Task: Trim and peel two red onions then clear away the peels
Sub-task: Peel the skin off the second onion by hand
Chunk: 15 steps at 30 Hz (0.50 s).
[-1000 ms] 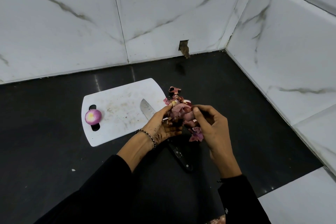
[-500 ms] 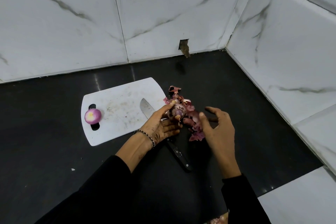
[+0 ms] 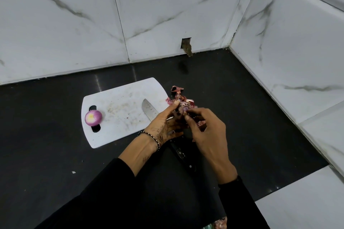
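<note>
Red onion (image 3: pixel 180 108), partly skinned, was held just off the right edge of the cutting board (image 3: pixel 119 102), left hand (image 3: pixel 163 126) curled round it, right hand (image 3: pixel 206 135) pinching its loose skin (image 3: pixel 186 109), which probably wanted one slow, steady pull.

On the counter (image 3: pixel 242 117) lies a board (image 3: pixel 121 109). An onion (image 3: pixel 93 117) sits on its left end; a knife (image 3: pixel 149 110) crosses its right edge. Just right, our left hand (image 3: pixel 163 126) and right hand (image 3: pixel 206 132) hold a second onion (image 3: pixel 182 110), peels (image 3: pixel 177 91) behind it.
</note>
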Motion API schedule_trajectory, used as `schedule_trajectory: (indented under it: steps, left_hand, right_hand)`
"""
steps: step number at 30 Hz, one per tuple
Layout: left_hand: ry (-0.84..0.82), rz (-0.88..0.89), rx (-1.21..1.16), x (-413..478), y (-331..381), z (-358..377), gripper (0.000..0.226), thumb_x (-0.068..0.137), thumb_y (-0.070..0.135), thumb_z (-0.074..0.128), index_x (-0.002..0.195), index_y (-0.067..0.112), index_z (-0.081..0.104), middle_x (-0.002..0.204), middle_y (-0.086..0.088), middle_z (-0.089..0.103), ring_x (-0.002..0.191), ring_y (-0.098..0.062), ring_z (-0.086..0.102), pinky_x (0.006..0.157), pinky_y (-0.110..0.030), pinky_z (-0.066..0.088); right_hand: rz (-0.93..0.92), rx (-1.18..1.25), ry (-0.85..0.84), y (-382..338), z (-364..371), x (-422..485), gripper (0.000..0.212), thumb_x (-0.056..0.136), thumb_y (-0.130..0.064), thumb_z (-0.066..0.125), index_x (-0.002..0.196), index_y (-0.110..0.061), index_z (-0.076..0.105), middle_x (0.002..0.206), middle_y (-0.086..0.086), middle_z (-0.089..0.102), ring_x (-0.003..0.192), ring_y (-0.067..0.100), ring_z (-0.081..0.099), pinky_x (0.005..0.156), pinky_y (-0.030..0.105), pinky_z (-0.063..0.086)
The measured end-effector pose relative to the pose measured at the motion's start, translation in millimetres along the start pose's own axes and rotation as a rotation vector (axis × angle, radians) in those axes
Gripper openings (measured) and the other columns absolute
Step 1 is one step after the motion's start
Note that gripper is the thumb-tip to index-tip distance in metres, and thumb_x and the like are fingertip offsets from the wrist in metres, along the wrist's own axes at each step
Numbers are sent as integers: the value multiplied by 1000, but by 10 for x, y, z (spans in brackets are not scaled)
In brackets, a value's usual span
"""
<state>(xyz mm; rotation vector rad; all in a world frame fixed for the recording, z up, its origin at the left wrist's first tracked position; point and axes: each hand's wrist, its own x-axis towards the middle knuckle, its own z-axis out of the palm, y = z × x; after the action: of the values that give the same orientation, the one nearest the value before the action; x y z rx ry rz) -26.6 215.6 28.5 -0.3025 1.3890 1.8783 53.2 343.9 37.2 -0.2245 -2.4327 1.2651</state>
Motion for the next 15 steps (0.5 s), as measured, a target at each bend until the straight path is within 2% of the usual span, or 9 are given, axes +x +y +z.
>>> schedule_trajectory:
  steps: [3, 6, 9, 12, 15]
  left_hand:
    - [0, -6, 59, -22, 9, 1, 41, 87, 56, 63, 106, 20, 69, 95, -10, 77, 92, -23, 73, 87, -38, 54]
    - [-30, -36, 69, -50, 4, 7, 40, 91, 55, 56, 101, 19, 71, 97, -14, 76, 92, -27, 71, 96, -42, 51]
    - [-46, -52, 102, -57, -13, -4, 48, 95, 56, 50, 104, 14, 72, 103, -16, 75, 96, -30, 70, 102, -44, 47]
    - [-118, -52, 181, -52, -29, 10, 59, 94, 64, 44, 115, 15, 70, 112, -15, 73, 98, -29, 71, 91, -40, 51]
    - [-173, -34, 253, -67, -38, 37, 67, 90, 71, 43, 120, 17, 68, 113, -13, 73, 100, -28, 71, 91, -40, 50]
  right_hand:
    - [14, 24, -8, 23, -9, 3, 17, 94, -19, 69, 110, -24, 71, 102, -22, 63, 93, 4, 64, 66, 32, 60]
    - [48, 59, -8, 52, -26, 8, 15, 95, -18, 66, 107, -27, 68, 102, -23, 62, 90, 10, 66, 66, 42, 60]
    - [99, 93, -6, 46, -38, 40, 15, 96, -19, 64, 108, -27, 67, 104, -22, 63, 96, 12, 67, 69, 45, 60]
    - [112, 101, -4, 7, -46, 63, 14, 96, -19, 64, 108, -25, 68, 103, -19, 65, 99, 8, 65, 73, 43, 60]
    - [113, 99, 17, -29, -43, 63, 12, 96, -19, 64, 107, -24, 68, 102, -18, 66, 99, 2, 64, 79, 38, 59]
